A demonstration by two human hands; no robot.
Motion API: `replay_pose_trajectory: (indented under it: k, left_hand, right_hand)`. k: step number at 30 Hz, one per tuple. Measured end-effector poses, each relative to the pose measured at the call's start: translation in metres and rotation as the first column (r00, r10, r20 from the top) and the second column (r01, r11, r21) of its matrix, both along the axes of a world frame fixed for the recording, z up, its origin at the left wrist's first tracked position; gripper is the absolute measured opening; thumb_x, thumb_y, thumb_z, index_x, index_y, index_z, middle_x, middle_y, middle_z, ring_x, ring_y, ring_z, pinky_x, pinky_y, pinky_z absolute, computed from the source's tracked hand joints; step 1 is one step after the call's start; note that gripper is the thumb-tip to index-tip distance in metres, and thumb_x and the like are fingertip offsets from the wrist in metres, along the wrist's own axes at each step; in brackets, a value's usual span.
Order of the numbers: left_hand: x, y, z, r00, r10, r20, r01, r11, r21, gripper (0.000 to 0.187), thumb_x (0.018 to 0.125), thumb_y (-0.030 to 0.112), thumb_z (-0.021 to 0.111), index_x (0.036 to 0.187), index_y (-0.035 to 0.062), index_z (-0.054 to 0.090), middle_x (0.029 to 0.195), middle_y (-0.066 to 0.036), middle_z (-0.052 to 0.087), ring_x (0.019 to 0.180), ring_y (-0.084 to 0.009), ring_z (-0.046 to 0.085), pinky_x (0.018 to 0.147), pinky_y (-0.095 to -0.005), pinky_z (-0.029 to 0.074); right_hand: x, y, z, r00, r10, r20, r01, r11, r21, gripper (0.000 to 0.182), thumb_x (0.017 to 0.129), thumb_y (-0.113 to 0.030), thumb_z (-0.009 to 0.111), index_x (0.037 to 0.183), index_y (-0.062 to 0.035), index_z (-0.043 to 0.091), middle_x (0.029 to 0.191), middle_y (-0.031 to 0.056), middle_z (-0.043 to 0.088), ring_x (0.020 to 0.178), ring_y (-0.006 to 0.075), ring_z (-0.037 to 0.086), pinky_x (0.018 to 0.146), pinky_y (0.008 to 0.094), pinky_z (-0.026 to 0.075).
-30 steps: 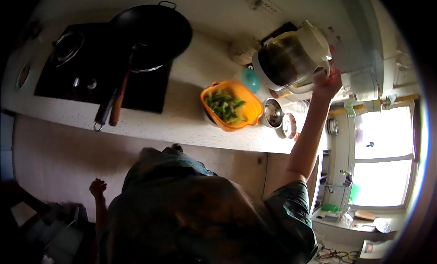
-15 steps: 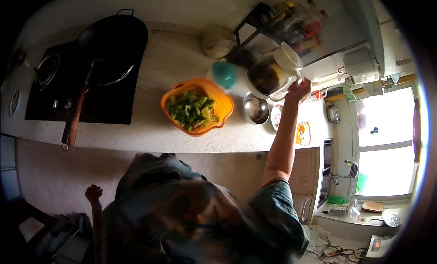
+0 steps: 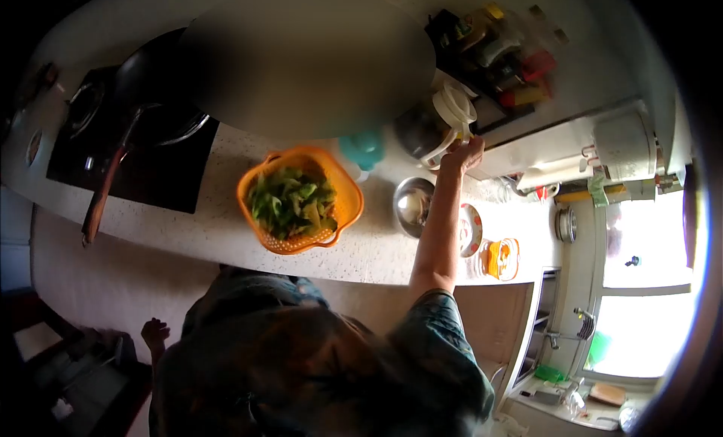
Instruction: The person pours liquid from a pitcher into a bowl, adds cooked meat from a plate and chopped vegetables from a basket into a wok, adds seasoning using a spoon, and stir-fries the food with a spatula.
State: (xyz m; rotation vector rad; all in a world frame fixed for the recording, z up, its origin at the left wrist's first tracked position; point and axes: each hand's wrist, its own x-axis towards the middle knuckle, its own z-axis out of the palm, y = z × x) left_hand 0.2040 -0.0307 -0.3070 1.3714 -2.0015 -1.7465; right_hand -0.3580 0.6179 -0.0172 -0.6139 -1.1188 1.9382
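Note:
My right hand (image 3: 465, 157) is closed on the white handle of a pitcher (image 3: 418, 135) with dark contents. The pitcher is over the back of the counter, partly covered by a blurred shape. Just in front of it is a metal bowl (image 3: 411, 208). An orange basket (image 3: 348, 200) of chopped green vegetables (image 3: 290, 203) rests on the counter, with a teal-topped container (image 3: 363, 148) behind its right side. Low on the left, away from the counter, my left hand (image 3: 155, 331) hangs with curled fingers and nothing visible in it.
A wok with a wooden handle (image 3: 105, 196) is on the black stove (image 3: 177, 177). Bottles (image 3: 482, 30) stand at the back right. A patterned bowl (image 3: 470, 230) and an orange-edged container (image 3: 503, 258) lie right of my forearm. A large grey blur hides the counter's back.
The view has shifted, and the basket and stove appear further left. The pitcher has moved slightly left in view, still in my right hand. A grey blur now covers the upper middle.

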Motion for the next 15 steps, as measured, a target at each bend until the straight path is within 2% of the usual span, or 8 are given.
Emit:
replay_pose_trajectory:
  k: [1,2,3,4,5,7,11,15]
  left_hand:
    - [-0.008,0.017,0.022,0.995,0.101,0.01,-0.101,0.99,0.102,0.009,0.076,0.014,0.061,0.074,0.0088,0.054,0.059,-0.008,0.052,0.049,-0.0176,0.051,0.036,-0.029,0.038]
    - [-0.008,0.028,0.032,0.978,0.206,0.026,-0.207,0.957,0.202,0.009,0.077,0.014,0.061,0.076,0.0083,0.054,0.06,-0.008,0.054,0.048,-0.0179,0.051,0.036,-0.029,0.038]
    - [0.008,0.006,0.017,0.922,0.379,-0.079,-0.169,0.579,0.798,0.014,0.081,0.018,0.061,0.079,0.0051,0.055,0.062,-0.01,0.056,0.045,-0.0195,0.053,0.035,-0.0267,0.041]
    - [0.014,0.021,0.004,0.948,0.303,-0.101,-0.225,0.858,0.461,0.022,0.084,0.024,0.058,0.081,0.0025,0.054,0.064,-0.011,0.058,0.043,-0.0199,0.054,0.035,-0.0254,0.042]
    - [0.024,0.016,-0.004,0.962,0.272,-0.007,-0.231,0.828,0.511,0.024,0.084,0.026,0.058,0.082,0.0025,0.055,0.064,-0.011,0.058,0.044,-0.0194,0.055,0.035,-0.0267,0.043]
    - [-0.001,0.064,0.05,0.984,0.157,0.088,-0.168,0.977,0.133,0.026,0.086,0.031,0.056,0.085,0.0045,0.054,0.068,-0.009,0.059,0.049,-0.0166,0.057,0.04,-0.0249,0.043]
    - [-0.011,0.093,0.083,0.98,0.168,0.105,-0.175,0.983,0.063,0.026,0.088,0.03,0.051,0.078,0.0067,0.052,0.066,-0.006,0.058,0.049,-0.0133,0.056,0.042,-0.0236,0.042]
    - [-0.014,0.106,0.098,0.974,0.199,0.11,-0.202,0.979,0.017,0.025,0.088,0.026,0.052,0.073,0.0058,0.052,0.061,-0.006,0.057,0.048,-0.0131,0.055,0.041,-0.024,0.042]
  right_hand:
    - [-0.015,0.009,-0.015,0.999,-0.019,-0.034,0.017,0.999,-0.042,0.013,0.071,-0.02,0.055,0.071,-0.0079,0.05,0.063,0.0025,0.043,0.045,0.0159,0.039,0.039,0.0272,0.031]
    - [-0.018,0.018,-0.029,0.946,-0.12,0.301,-0.069,0.833,0.549,0.02,0.072,-0.023,0.059,0.076,-0.0046,0.053,0.069,0.0055,0.05,0.053,0.0184,0.047,0.043,0.03,0.037]
    - [-0.02,0.028,-0.043,0.778,-0.517,0.357,-0.163,0.383,0.909,0.027,0.073,-0.026,0.063,0.082,-0.0013,0.057,0.074,0.0085,0.057,0.062,0.021,0.054,0.048,0.0329,0.043]
    - [-0.012,0.011,-0.028,0.817,-0.487,0.31,-0.096,0.415,0.905,0.033,0.071,-0.026,0.07,0.086,0.0014,0.057,0.082,0.0142,0.061,0.068,0.0259,0.059,0.053,0.0377,0.046]
    - [-0.017,0.014,-0.036,0.83,-0.517,0.209,-0.044,0.312,0.949,0.033,0.068,-0.023,0.073,0.085,0.0018,0.059,0.081,0.0168,0.062,0.068,0.0323,0.06,0.057,0.042,0.046]
    - [-0.04,0.03,-0.048,0.723,-0.604,0.335,-0.243,0.231,0.942,0.036,0.067,-0.029,0.074,0.084,0.0013,0.061,0.075,0.017,0.063,0.067,0.0302,0.061,0.06,0.0421,0.047]
    - [-0.055,0.004,-0.047,0.896,-0.332,0.296,-0.072,0.549,0.833,0.03,0.074,-0.023,0.05,0.079,0.0056,0.06,0.068,0.0124,0.056,0.056,0.0236,0.05,0.049,0.0355,0.043]
    - [-0.121,0.039,-0.094,0.957,-0.285,0.052,0.095,0.48,0.872,0.032,0.076,-0.024,0.052,0.079,0.0072,0.058,0.072,0.0137,0.058,0.057,0.0215,0.05,0.051,0.0361,0.044]
